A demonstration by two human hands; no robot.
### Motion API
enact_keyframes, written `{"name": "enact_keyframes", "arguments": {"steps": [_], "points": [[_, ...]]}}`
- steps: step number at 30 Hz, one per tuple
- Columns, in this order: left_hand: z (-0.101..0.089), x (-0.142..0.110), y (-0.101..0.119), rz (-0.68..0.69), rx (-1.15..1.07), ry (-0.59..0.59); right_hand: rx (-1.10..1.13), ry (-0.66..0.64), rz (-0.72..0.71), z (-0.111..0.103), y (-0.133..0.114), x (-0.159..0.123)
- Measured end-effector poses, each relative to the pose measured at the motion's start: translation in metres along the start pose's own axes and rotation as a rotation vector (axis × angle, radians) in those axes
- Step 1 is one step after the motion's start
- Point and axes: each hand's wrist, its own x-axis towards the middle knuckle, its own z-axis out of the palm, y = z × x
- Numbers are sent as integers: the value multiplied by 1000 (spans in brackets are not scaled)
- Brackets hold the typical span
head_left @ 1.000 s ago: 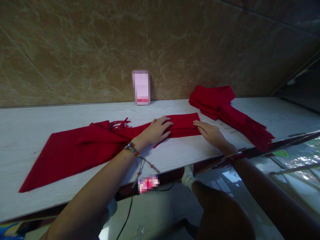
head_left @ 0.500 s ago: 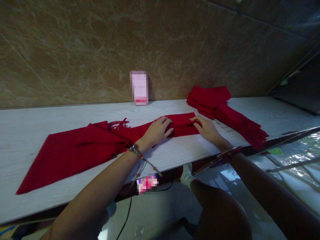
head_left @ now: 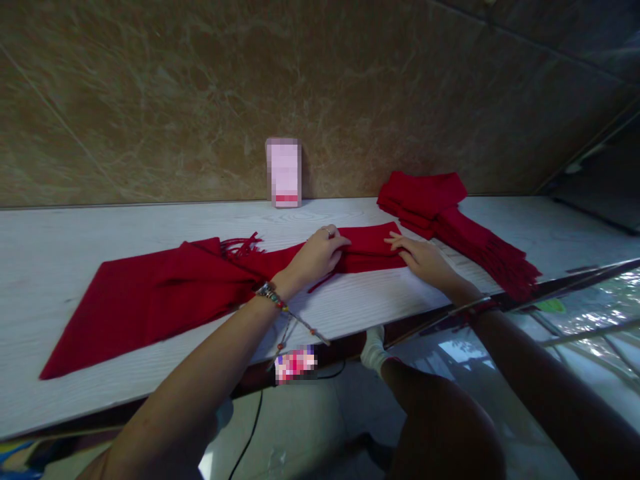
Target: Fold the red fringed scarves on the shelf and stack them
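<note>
Red fringed scarf (head_left: 135,300) on white tabletop (head_left: 200,217), left to centre of frame. Probably light, soft, limp; best taken by folded edges, layers together. Left hand (head_left: 315,257): fingers bent over cloth, pinch unclear; right hand (head_left: 425,260): fingers apart at folded end.

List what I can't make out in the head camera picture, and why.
Head view:
Part of the long red fringed fabric scarf: hidden beneath the left hand.
Details on the upright pale-pink rectangular object: blurred by pixelation.
Details on the lower pink-and-red rectangular patch: also pixelated.
Rest of the blue-and-yellow object: cut off by the lower-left edge.
</note>
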Motion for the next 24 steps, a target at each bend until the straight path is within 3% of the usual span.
{"name": "enact_keyframes", "arguments": {"steps": [5, 10, 13, 16, 19, 21, 24], "points": [[-5, -6, -2, 124, 25, -141, -92, 29, 56, 9, 12, -16], [-6, -9, -1, 120, 20, -174, -118, 53, 28, 14, 15, -22], [-6, -9, -1, 77, 31, -269, -119, 10, 42, 7, 16, -21], [-7, -9, 1, 23, 47, -379, -100, -31, 54, -6, 14, -7], [-8, -9, 4, 2, 58, -432, -85, 22, 103, -9, 6, 18], [-9, -9, 4, 2, 60, -453, -120, 33, 138, 1, 0, 34], [-9, -11, 0, 4, 47, -469, -225, -55, 193, 29, 0, 42]]}}
